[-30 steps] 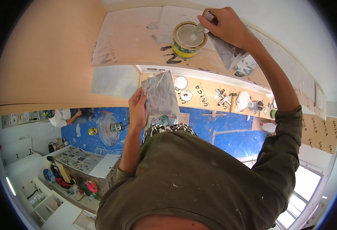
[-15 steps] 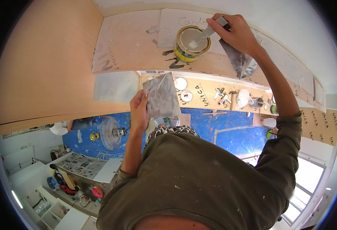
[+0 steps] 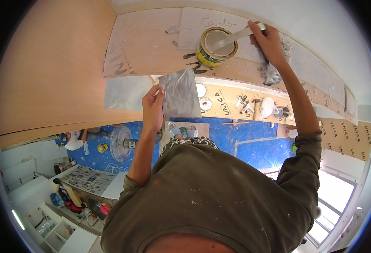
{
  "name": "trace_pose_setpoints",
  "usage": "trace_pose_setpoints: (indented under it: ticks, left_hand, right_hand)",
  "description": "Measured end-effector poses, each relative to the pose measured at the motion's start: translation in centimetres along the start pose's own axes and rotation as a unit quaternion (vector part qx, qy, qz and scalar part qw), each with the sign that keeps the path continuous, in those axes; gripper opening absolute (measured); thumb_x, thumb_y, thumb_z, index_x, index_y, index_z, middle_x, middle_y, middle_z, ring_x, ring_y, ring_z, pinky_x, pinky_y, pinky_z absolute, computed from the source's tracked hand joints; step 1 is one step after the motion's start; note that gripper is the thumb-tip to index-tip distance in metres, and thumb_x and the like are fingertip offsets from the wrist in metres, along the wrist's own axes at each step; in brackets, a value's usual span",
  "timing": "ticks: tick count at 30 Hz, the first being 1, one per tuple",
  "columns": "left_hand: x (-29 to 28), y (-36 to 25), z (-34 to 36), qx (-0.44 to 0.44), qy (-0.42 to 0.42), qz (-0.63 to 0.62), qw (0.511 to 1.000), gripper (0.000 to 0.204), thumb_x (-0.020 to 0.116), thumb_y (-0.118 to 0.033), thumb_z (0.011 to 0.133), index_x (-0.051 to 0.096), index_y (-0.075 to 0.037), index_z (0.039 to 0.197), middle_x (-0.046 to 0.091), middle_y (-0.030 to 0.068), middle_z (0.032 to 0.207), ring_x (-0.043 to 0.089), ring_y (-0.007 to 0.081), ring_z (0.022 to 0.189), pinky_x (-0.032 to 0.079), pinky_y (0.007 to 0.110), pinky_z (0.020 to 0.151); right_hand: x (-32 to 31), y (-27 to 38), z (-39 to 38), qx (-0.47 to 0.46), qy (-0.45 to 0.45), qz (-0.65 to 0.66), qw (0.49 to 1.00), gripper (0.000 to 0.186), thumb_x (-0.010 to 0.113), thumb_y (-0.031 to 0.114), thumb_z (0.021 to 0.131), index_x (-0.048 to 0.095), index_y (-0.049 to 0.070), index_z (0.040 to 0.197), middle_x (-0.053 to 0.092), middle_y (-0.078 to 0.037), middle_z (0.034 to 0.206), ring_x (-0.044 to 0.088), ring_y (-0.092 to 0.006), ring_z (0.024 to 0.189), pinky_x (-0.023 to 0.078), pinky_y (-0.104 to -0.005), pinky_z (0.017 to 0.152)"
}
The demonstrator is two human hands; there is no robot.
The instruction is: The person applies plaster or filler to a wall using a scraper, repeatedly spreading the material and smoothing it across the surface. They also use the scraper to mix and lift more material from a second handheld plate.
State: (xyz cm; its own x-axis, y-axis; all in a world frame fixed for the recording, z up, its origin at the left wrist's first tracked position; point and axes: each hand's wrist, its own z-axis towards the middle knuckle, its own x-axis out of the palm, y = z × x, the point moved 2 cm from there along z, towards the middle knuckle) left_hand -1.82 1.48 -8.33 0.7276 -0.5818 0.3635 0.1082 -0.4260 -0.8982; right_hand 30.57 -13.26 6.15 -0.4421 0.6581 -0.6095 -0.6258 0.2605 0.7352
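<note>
A can of pale grey paste, yellow and dark on the outside, stands on the high ledge in front of me. My right hand grips the handle end of a paste-smeared flat stirring strip, whose other end reaches into the can. Beneath that hand lies a crumpled, grey-streaked clear plastic wrap, partly hidden by my wrist. Between thumb and fingers, my left hand holds a thin grey metal plate by its left edge, below and left of the can.
A lower shelf bears tools, lids and tins. Blue sheeting covers the floor, where a large fan stands. A person in white is at the far left. A tall wood panel rises on my left.
My right hand has shifted slightly right and down, the strip now lying at a flatter slant into the can. The plate in my left hand has risen a little. The person at left shows more.
</note>
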Motion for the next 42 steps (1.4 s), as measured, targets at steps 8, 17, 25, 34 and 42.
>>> trace_pose_setpoints:
  ticks: [8, 17, 25, 34, 42]
  left_hand:
    - [2.6, -3.7, 1.9, 0.067, -0.006, -0.026, 0.997, 0.022, 0.059, -0.018, 0.096, 0.064, 0.001, 0.103, 0.051, -0.0081, 0.070, 0.036, -0.0015, 0.064, 0.027, 0.017, 0.054]
    - [5.1, -6.1, 4.9, 0.184, 0.002, 0.079, 0.980, 0.024, 0.059, -0.022, 0.095, 0.066, 0.001, 0.097, 0.041, -0.0105, 0.057, 0.025, -0.0003, 0.052, 0.018, 0.023, 0.047]
    - [9.1, -7.2, 6.5, 0.198, -0.017, 0.143, 0.970, 0.023, 0.057, -0.018, 0.094, 0.067, 0.003, 0.095, 0.041, -0.0091, 0.053, 0.027, 0.0004, 0.049, 0.019, 0.023, 0.045]
    - [12.0, -6.2, 9.7, 0.140, 0.076, -0.041, 0.986, 0.021, 0.059, -0.015, 0.093, 0.065, 0.005, 0.099, 0.060, -0.0006, 0.071, 0.048, 0.0030, 0.057, 0.037, 0.021, 0.050]
    - [12.9, -8.1, 8.2, 0.040, 0.122, -0.188, 0.974, 0.020, 0.060, -0.013, 0.092, 0.064, 0.005, 0.099, 0.066, 0.0072, 0.086, 0.064, 0.0098, 0.074, 0.054, 0.024, 0.060]
  right_hand:
    - [-3.1, -2.0, -1.3, 0.124, -0.069, 0.188, 0.972, 0.035, 0.062, 0.036, 0.091, 0.063, 0.003, 0.081, 0.052, -0.001, 0.059, 0.039, -0.0054, 0.045, 0.025, -0.0222, 0.041]
    - [-5.9, -5.0, -1.9, 0.140, -0.108, 0.297, 0.938, 0.030, 0.064, 0.028, 0.090, 0.057, 0.005, 0.072, 0.052, -0.003, 0.060, 0.040, -0.0079, 0.044, 0.025, -0.0231, 0.041]
    - [-8.5, -4.1, -1.7, 0.072, -0.109, 0.405, 0.905, 0.019, 0.062, 0.021, 0.092, 0.065, 0.003, 0.086, 0.053, -0.004, 0.061, 0.038, -0.0099, 0.043, 0.027, -0.0245, 0.042]
    - [-8.9, 0.3, -1.7, 0.027, -0.082, 0.463, 0.882, 0.022, 0.057, 0.021, 0.095, 0.066, 0.002, 0.102, 0.054, -0.005, 0.059, 0.037, -0.0092, 0.041, 0.028, -0.0242, 0.042]
    - [-7.6, 4.3, -6.5, 0.013, -0.167, 0.194, 0.967, 0.030, 0.053, 0.023, 0.098, 0.060, -0.001, 0.082, 0.053, -0.005, 0.054, 0.039, -0.0046, 0.041, 0.024, -0.0209, 0.038]
